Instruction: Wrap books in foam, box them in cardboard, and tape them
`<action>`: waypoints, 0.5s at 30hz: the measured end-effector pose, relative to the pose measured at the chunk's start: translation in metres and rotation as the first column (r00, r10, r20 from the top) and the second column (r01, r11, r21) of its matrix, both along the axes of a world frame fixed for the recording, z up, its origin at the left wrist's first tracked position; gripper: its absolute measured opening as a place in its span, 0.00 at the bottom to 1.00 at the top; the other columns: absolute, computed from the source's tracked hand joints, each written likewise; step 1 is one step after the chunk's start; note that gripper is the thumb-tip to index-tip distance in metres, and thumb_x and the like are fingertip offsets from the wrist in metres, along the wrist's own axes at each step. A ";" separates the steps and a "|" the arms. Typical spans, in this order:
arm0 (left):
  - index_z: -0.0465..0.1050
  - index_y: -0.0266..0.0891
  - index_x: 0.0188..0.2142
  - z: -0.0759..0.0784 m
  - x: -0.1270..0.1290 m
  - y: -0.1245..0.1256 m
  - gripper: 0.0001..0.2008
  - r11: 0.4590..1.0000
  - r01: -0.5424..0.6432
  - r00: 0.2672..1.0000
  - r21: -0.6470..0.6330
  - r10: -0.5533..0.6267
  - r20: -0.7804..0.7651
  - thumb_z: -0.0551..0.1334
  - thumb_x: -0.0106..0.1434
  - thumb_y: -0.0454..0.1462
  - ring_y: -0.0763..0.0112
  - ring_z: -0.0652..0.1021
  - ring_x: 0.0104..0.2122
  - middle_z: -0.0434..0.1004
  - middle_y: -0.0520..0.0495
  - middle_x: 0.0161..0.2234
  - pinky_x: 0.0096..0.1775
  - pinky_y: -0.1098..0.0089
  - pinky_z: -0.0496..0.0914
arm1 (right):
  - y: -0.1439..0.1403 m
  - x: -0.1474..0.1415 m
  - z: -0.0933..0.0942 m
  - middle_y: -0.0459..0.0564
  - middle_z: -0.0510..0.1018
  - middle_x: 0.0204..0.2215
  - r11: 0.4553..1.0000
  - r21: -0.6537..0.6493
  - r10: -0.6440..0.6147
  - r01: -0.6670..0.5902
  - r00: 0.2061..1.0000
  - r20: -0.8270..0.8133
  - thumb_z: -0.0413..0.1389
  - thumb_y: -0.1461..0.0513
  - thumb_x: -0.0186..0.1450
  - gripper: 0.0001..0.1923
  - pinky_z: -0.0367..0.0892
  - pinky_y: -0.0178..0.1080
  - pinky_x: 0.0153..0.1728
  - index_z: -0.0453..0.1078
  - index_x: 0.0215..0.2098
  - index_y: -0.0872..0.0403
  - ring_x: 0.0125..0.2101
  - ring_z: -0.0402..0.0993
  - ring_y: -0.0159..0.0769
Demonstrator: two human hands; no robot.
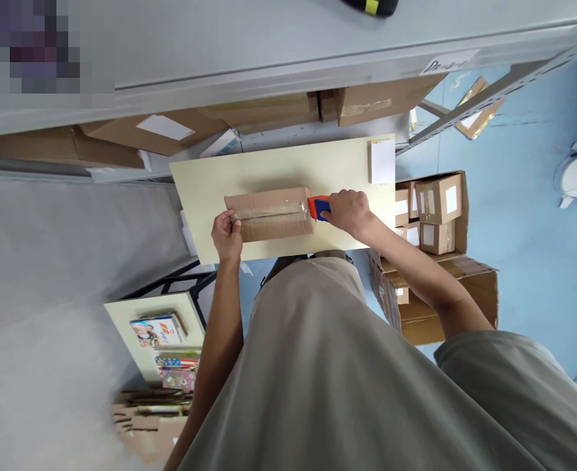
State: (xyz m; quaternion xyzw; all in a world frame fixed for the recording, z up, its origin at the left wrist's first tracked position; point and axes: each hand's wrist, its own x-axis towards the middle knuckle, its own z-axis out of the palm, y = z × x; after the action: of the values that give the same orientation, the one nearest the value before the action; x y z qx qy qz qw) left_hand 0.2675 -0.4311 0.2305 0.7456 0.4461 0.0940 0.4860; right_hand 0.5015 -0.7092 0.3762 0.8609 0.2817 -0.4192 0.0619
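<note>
A long brown cardboard box lies on a pale yellow tabletop, with clear tape on it and a dark seam line along its top. At the box's left end is my left hand, its fingers and thumb closed on the edge there. Wrapped around a red-and-blue hand tool is my right hand. The tool touches or nearly touches the box's right end. Its working end is too small to make out, so I cannot tell its exact kind.
A white pad lies at the tabletop's right end. Behind stands a grey metal shelf holding cardboard boxes. An open carton with several small boxes is at right. On the left, books lie on a lower stand.
</note>
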 end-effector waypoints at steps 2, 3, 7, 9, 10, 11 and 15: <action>0.74 0.43 0.56 -0.001 -0.001 0.002 0.20 1.000 0.007 1.000 -0.004 -0.007 0.003 0.71 0.70 0.48 0.56 0.84 0.62 0.83 0.37 0.57 0.67 0.56 0.77 | 0.000 -0.002 0.001 0.66 0.88 0.52 1.000 -0.001 -0.006 0.006 1.000 -0.004 0.60 0.53 0.80 0.18 0.68 0.44 0.41 0.84 0.56 0.56 0.48 0.85 0.55; 0.74 0.44 0.56 -0.001 -0.001 0.002 0.20 1.000 0.006 1.000 -0.003 -0.006 0.004 0.72 0.70 0.48 0.56 0.84 0.62 0.83 0.37 0.57 0.67 0.55 0.77 | 0.000 -0.003 0.001 0.67 0.88 0.51 1.000 -0.001 -0.009 0.009 1.000 -0.003 0.59 0.54 0.80 0.17 0.68 0.44 0.41 0.84 0.55 0.56 0.48 0.85 0.55; 0.74 0.44 0.55 -0.001 0.000 0.001 0.20 1.000 -0.009 1.000 0.004 0.009 -0.007 0.71 0.70 0.47 0.57 0.84 0.61 0.84 0.38 0.57 0.66 0.55 0.77 | 0.002 -0.004 0.003 0.67 0.88 0.50 1.000 -0.004 -0.014 0.014 1.000 0.000 0.60 0.54 0.80 0.17 0.68 0.44 0.40 0.84 0.55 0.56 0.48 0.85 0.55; 0.74 0.44 0.55 0.000 0.000 0.000 0.19 1.000 -0.020 1.000 -0.002 0.020 -0.004 0.71 0.69 0.46 0.57 0.84 0.60 0.84 0.38 0.57 0.67 0.55 0.77 | 0.003 -0.004 0.004 0.67 0.88 0.49 1.000 -0.008 -0.018 0.018 1.000 -0.005 0.60 0.54 0.80 0.17 0.68 0.44 0.40 0.84 0.55 0.57 0.47 0.85 0.56; 0.74 0.44 0.55 0.000 0.000 0.000 0.19 1.000 -0.022 1.000 -0.004 0.022 0.001 0.71 0.69 0.46 0.57 0.84 0.61 0.84 0.37 0.57 0.67 0.55 0.77 | 0.003 -0.004 0.004 0.67 0.88 0.49 1.000 -0.009 -0.020 0.020 1.000 -0.010 0.60 0.55 0.80 0.17 0.68 0.44 0.40 0.84 0.55 0.57 0.48 0.86 0.56; 0.74 0.43 0.55 0.001 0.000 0.000 0.19 1.000 -0.020 1.000 -0.006 0.020 0.006 0.71 0.70 0.46 0.57 0.84 0.61 0.84 0.37 0.58 0.67 0.54 0.77 | 0.003 -0.005 0.004 0.67 0.88 0.50 1.000 -0.009 -0.023 0.023 1.000 -0.012 0.60 0.55 0.80 0.17 0.69 0.45 0.40 0.84 0.55 0.57 0.48 0.86 0.57; 0.74 0.43 0.56 0.002 0.000 -0.001 0.19 1.000 0.005 1.000 0.009 -0.005 0.004 0.71 0.71 0.47 0.57 0.84 0.61 0.84 0.38 0.57 0.66 0.57 0.78 | 0.003 -0.006 0.002 0.67 0.88 0.51 1.000 -0.004 -0.024 0.024 1.000 0.005 0.60 0.53 0.80 0.18 0.69 0.46 0.42 0.84 0.57 0.56 0.49 0.86 0.58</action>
State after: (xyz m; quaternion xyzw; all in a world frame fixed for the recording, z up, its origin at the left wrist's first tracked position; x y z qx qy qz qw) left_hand 0.2677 -0.4324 0.2327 0.7486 0.4430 0.0963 0.4838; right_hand 0.4954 -0.7061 0.3778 0.8651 0.2705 -0.4182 0.0593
